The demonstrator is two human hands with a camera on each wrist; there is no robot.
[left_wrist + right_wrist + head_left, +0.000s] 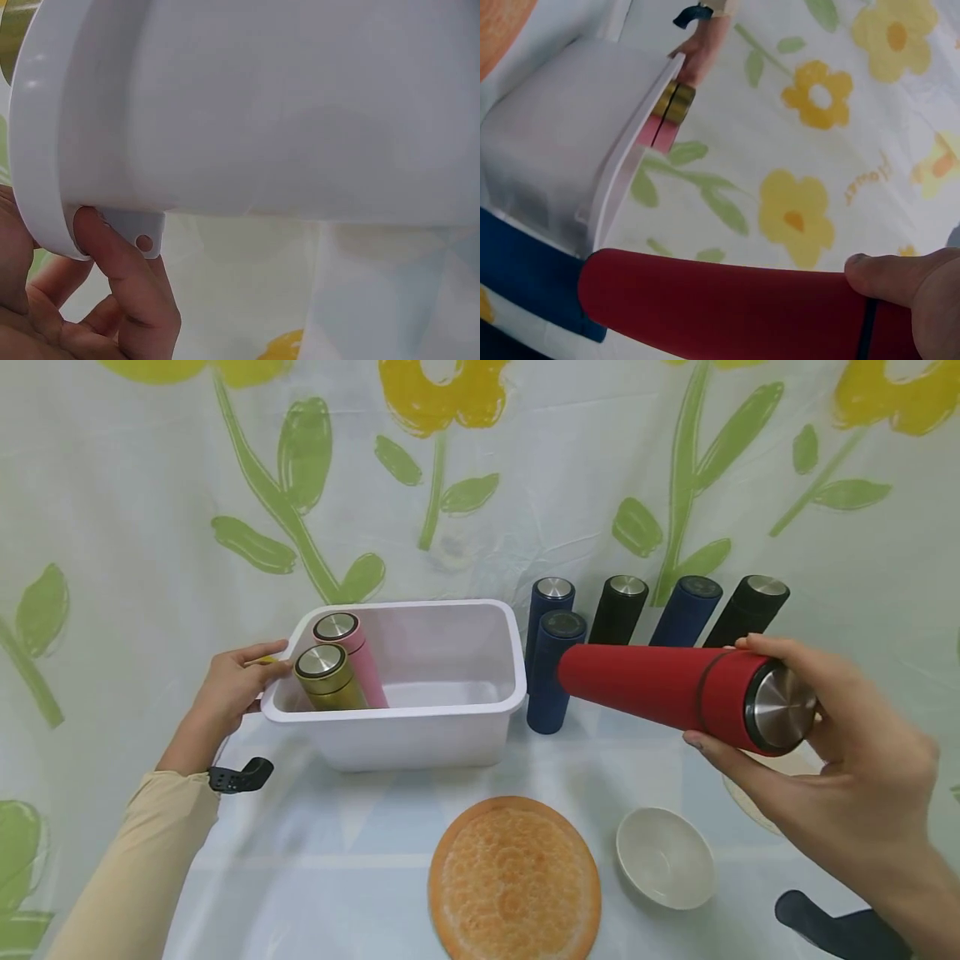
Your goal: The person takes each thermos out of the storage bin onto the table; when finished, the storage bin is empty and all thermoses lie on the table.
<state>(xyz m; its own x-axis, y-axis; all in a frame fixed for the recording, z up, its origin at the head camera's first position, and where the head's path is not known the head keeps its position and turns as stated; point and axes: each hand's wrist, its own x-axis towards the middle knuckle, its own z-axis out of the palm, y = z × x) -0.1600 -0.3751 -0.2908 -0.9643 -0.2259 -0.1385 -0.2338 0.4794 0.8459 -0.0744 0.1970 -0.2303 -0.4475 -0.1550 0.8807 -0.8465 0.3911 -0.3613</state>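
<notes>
My right hand [862,768] grips a red thermos bottle [645,689] near its steel-capped end. The bottle is tilted almost level, its base pointing left toward a white plastic bin [420,739]. In the right wrist view the thumb lies on the red bottle [727,304]. At the bin's left end, my left hand [232,685] holds the rim; the left wrist view shows fingers [127,277] curled under the bin's rim [37,150]. Inside the bin, a gold thermos [330,681] and a pink thermos [363,660] stand leaning at the left.
Right of the bin stand several dark bottles: a front blue one [551,685], a blue one behind [553,593], a black one [618,610], another blue [686,610] and another black [750,610]. A bread-patterned round [515,885] and a white bowl [665,860] lie in front.
</notes>
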